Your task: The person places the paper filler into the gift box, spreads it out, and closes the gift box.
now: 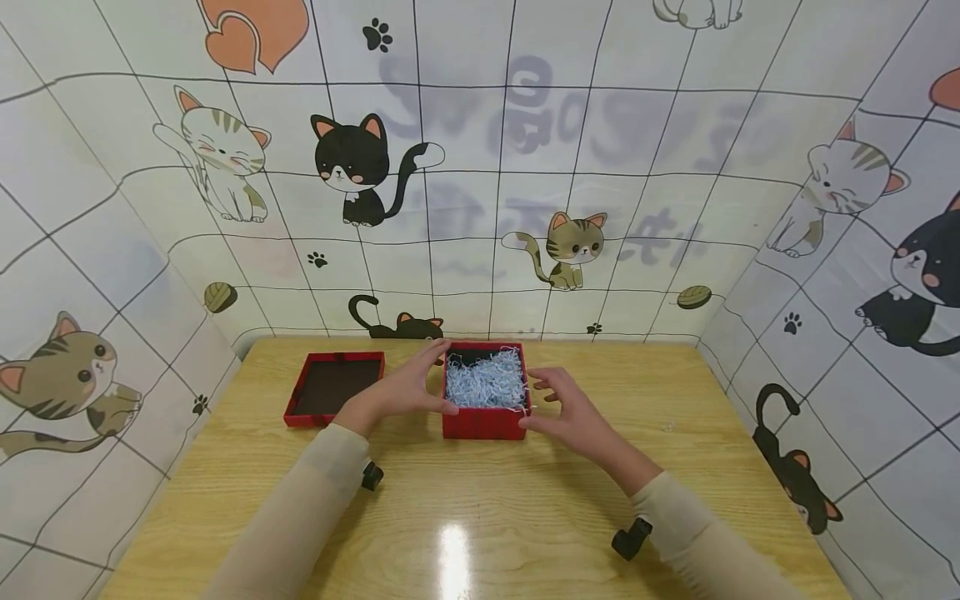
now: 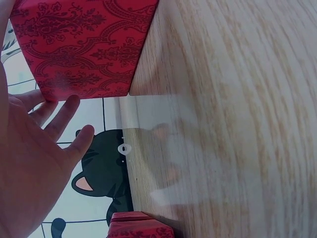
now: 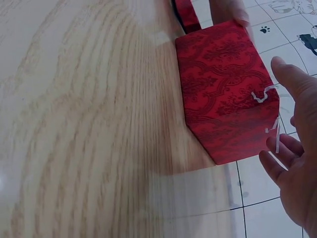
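Observation:
A red patterned box (image 1: 483, 423) stands uncovered on the table, filled with pale blue shredded paper (image 1: 487, 383); a dark gap shows at its back left corner. My left hand (image 1: 405, 383) spans the box's left side, thumb by the front corner and fingers toward the back. In the left wrist view its fingertips (image 2: 74, 101) reach the box's edge. On the other side, my right hand (image 1: 573, 421) is held beside the box, thumb near the front right corner and fingers loosely bent. Paper strands (image 3: 262, 95) hang over the box's rim in the right wrist view.
Left of the box lies a red lid (image 1: 294, 393), its dark inside facing up. The wooden table (image 1: 540, 525) ends at a cat-print cloth wall (image 1: 465, 258) behind and on both sides. A small clear piece (image 1: 667, 426) lies to the right.

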Demonstrator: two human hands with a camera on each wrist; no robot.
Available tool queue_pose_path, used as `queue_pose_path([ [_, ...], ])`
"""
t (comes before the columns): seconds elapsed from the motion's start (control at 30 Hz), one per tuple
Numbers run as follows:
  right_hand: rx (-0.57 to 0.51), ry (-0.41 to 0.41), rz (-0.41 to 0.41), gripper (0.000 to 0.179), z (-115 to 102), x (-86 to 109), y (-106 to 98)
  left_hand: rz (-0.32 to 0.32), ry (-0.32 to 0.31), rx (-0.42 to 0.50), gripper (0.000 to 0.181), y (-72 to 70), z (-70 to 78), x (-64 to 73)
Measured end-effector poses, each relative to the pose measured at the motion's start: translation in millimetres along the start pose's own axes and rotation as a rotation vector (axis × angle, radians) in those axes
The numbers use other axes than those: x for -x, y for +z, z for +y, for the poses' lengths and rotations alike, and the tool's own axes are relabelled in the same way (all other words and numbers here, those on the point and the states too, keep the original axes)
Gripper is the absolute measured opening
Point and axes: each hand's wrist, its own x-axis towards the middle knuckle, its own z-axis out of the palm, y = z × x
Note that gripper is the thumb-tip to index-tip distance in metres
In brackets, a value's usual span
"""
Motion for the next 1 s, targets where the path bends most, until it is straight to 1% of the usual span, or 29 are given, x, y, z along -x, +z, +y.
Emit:
queue_pose_path([
  [0.2, 0.005, 0.013, -0.005, 0.079, -2.8, 1.2, 3.6, 0.0, 0.003, -0.008, 0.131, 0.4, -0.3, -0.1],
  [0.47, 0.026, -0.01, 0.037, 0.073, -2.1, 1.0, 6.8, -0.003, 0.005, 0.004, 0.131, 0.1, -0.2, -0.8],
  [0.63, 0.033, -0.003, 0.049, 0.069, 0.2, 0.7, 8.5, -0.002, 0.015, 0.005, 0.129, -0.8, 1.9, -0.2],
  [0.7, 0.051, -0.007, 0.059, 0.063, 1.4, 0.8, 9.5, -0.002, 0.012, 0.001, 0.13, -1.1, 2.3, -0.2],
  [0.83, 0.071, -0.032, 0.107, 0.042, 2.9, 1.4, 10.9, -0.004, 0.01, -0.003, 0.13, -1.1, 1.8, -0.4],
  [0.93, 0.052, -0.034, 0.134, 0.029, 2.1, 2.0, 10.8, -0.005, 0.011, -0.003, 0.13, -0.8, 0.9, -0.8],
  [1.0, 0.042, -0.021, 0.136, 0.023, 1.1, 2.5, 10.5, -0.006, 0.012, 0.0, 0.13, -0.7, 0.3, -0.9],
])
